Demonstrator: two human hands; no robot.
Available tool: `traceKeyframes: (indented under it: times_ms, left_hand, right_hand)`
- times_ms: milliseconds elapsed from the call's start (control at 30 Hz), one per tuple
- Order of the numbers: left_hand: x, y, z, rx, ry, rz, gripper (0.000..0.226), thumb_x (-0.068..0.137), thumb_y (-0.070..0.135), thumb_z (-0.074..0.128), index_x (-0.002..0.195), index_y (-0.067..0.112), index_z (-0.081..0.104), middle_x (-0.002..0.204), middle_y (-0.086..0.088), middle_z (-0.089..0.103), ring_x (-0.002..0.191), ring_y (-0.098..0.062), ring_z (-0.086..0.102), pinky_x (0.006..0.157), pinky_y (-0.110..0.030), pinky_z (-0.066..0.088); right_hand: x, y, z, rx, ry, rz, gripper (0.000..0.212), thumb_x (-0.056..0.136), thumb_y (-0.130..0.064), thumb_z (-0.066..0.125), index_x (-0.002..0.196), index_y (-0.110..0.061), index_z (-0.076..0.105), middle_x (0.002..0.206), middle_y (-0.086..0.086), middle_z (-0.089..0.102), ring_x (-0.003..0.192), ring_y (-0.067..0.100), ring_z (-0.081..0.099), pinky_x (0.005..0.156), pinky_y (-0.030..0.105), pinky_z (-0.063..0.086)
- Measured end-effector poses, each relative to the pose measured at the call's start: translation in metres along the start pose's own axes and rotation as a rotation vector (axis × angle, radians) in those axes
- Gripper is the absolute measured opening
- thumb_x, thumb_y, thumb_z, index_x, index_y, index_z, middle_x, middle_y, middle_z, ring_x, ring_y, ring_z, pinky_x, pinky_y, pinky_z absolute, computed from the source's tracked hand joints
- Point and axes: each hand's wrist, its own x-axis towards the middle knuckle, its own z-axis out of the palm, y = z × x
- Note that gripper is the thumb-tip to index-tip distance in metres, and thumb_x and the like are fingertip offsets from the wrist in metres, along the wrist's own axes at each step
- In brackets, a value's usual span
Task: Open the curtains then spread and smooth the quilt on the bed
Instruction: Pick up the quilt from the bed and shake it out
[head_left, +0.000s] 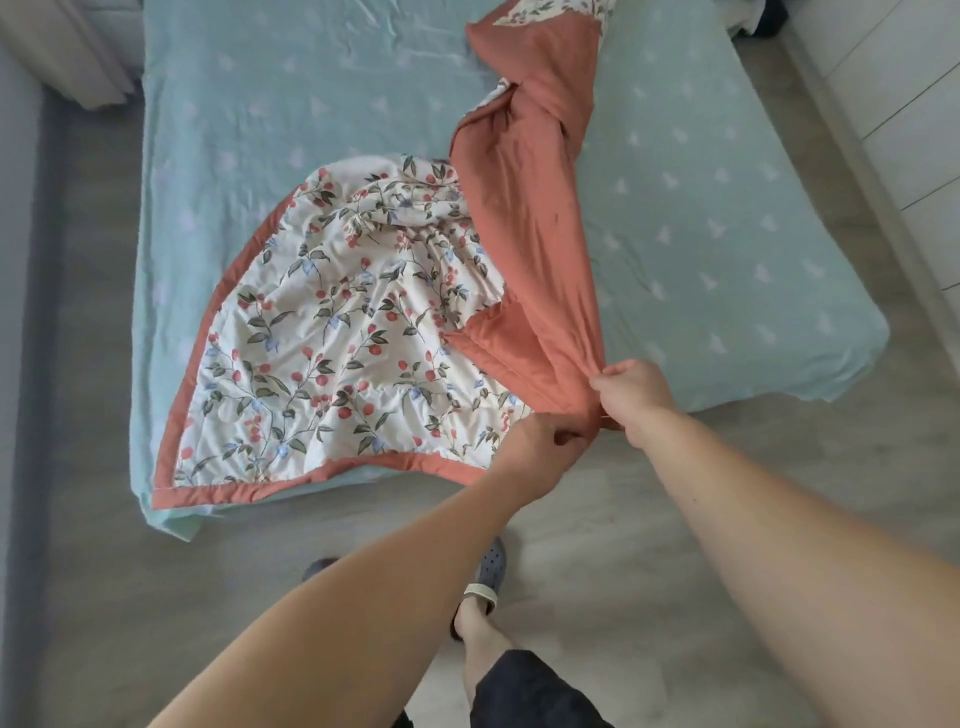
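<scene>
The quilt (337, 332), white with a floral print and a terracotta border and backing, lies partly spread on the left half of the bed (701, 218). A twisted terracotta length of it runs up the middle toward the head of the bed. At the foot edge my left hand (540, 441) and my right hand (631, 395) both grip the bunched terracotta corner of the quilt, close together. The near left corner of the quilt lies flat at the bed's foot edge.
The bed has a pale teal sheet with small white motifs. White curtain fabric (78, 47) hangs at the top left. White drawers or panels (904, 93) line the right side. My feet in grey clogs (488, 571) stand on the pale wood floor.
</scene>
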Motion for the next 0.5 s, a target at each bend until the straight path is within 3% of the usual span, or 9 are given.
traceKeyframes:
  times_ms: [100,167,233,300,400,500]
  left_hand:
    - [-0.005,-0.023,-0.013,-0.132,0.066,-0.123,0.022,0.091,0.025,0.067,0.108,0.033,0.079,0.081,0.009,0.074,0.068,-0.004,0.062,0.063,-0.015,0.048]
    - [-0.006,-0.045,-0.026,-0.211,0.146,-0.217,0.025,0.094,0.027,0.067,0.117,0.03,0.076,0.09,0.009,0.074,0.08,-0.01,0.066,0.068,-0.019,0.049]
    - [-0.007,-0.074,-0.045,-0.298,0.241,-0.324,0.028,0.095,0.028,0.065,0.123,0.026,0.072,0.1,0.009,0.075,0.092,-0.015,0.07,0.073,-0.025,0.053]
    - [-0.009,-0.107,-0.066,-0.353,0.336,-0.419,0.029,0.096,0.026,0.063,0.124,0.024,0.071,0.106,0.003,0.076,0.091,-0.014,0.072,0.069,-0.026,0.053]
    - [-0.014,-0.158,-0.098,-0.398,0.468,-0.531,0.028,0.097,0.025,0.062,0.123,0.02,0.072,0.106,0.002,0.075,0.08,-0.012,0.068,0.06,-0.025,0.049]
    - [-0.019,-0.219,-0.14,-0.428,0.631,-0.669,0.04,0.097,0.027,0.061,0.135,0.016,0.065,0.113,-0.002,0.069,0.088,-0.021,0.062,0.068,-0.028,0.048]
  right_hand:
    - [0.005,0.012,0.01,0.151,0.029,0.096,0.017,0.094,-0.016,0.069,0.079,-0.022,0.064,0.091,0.009,0.073,0.091,0.034,0.072,0.083,0.053,0.065]
    - [0.008,0.022,0.019,0.212,0.049,0.148,0.013,0.096,-0.018,0.065,0.084,-0.02,0.068,0.096,0.009,0.073,0.094,0.036,0.073,0.084,0.059,0.064]
    - [0.01,0.032,0.031,0.162,0.093,0.14,0.015,0.098,-0.019,0.059,0.096,-0.017,0.074,0.106,0.014,0.075,0.096,0.036,0.072,0.085,0.05,0.064]
    - [0.005,0.04,0.041,0.034,0.142,0.087,0.023,0.102,-0.016,0.054,0.11,-0.008,0.074,0.113,0.017,0.073,0.105,0.039,0.07,0.083,0.037,0.054]
    - [0.004,0.052,0.07,-0.016,0.182,0.079,0.027,0.103,-0.014,0.051,0.122,-0.006,0.068,0.127,0.021,0.07,0.118,0.04,0.065,0.094,0.038,0.049]
    - [0.007,0.054,0.122,-0.013,0.186,0.074,0.028,0.104,-0.014,0.048,0.126,-0.005,0.062,0.13,0.023,0.067,0.12,0.042,0.063,0.096,0.04,0.047]
